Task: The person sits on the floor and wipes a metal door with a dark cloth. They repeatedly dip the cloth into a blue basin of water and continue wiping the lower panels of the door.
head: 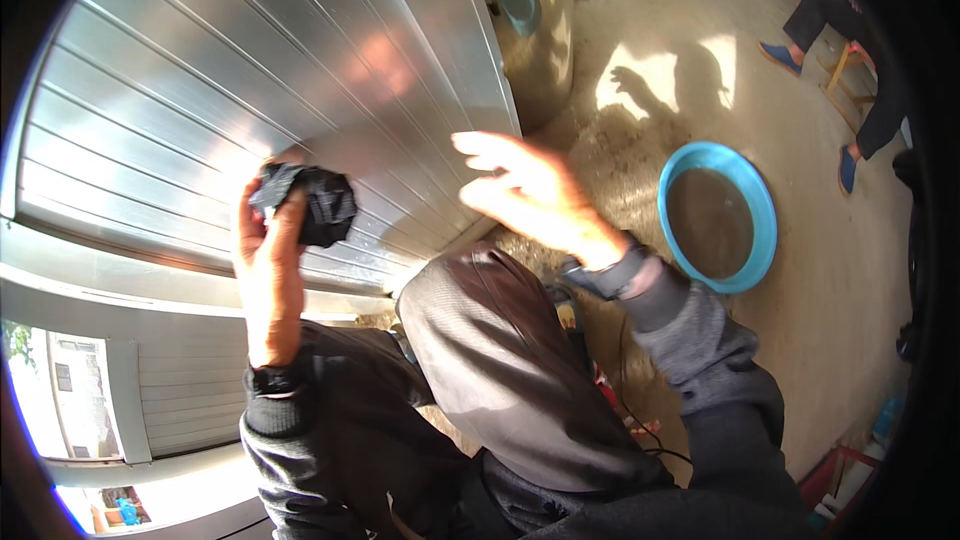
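Observation:
My left hand (271,262) grips a crumpled black bundle (324,202), perhaps plastic or cloth, between thumb and fingers. The bundle is held up in front of a shiny ribbed metal door or panel (247,75). With fingers apart and nothing in them, my right hand (529,199) hovers near the panel's right edge; it is blurred and brightly sunlit. Below the two hands are my knees in dark trousers (487,345).
A light blue plastic basin (765,240) of murky water stands on the concrete floor (825,300) to the right. Beyond it, a person in blue shoes (784,58) sits by a wooden stool (840,82). A black cable (624,382) lies beside my leg. At left is a window (82,397).

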Motion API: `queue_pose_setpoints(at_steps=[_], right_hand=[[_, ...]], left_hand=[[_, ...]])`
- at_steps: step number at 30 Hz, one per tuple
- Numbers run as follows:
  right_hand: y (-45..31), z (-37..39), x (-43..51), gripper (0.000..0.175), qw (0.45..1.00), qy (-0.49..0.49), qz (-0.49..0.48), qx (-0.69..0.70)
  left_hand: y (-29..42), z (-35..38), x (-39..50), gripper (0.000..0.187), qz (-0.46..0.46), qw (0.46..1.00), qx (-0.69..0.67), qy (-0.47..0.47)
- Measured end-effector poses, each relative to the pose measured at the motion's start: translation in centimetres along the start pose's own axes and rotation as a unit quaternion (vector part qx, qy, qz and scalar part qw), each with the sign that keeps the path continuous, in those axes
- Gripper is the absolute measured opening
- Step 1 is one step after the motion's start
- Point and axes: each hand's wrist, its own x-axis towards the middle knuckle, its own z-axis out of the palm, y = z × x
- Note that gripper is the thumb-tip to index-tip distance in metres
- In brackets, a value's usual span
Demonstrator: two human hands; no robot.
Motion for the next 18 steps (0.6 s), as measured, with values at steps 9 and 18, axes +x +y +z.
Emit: queue_pose_setpoints(at_steps=[9,18], right_hand=[[-3.9,5.8,7.1,0.050,0.968,0.017,-0.184,-0.169],[-11.8,-2.5,17.4,0.043,0.832,0.222,-0.415,-0.293]], left_hand=[[0.5,6.0,0.5,0.058,-0.130,0.949,-0.234,-0.169],[0.1,0.0,0.4,0.035,0.066,0.994,0.090,-0.005]])
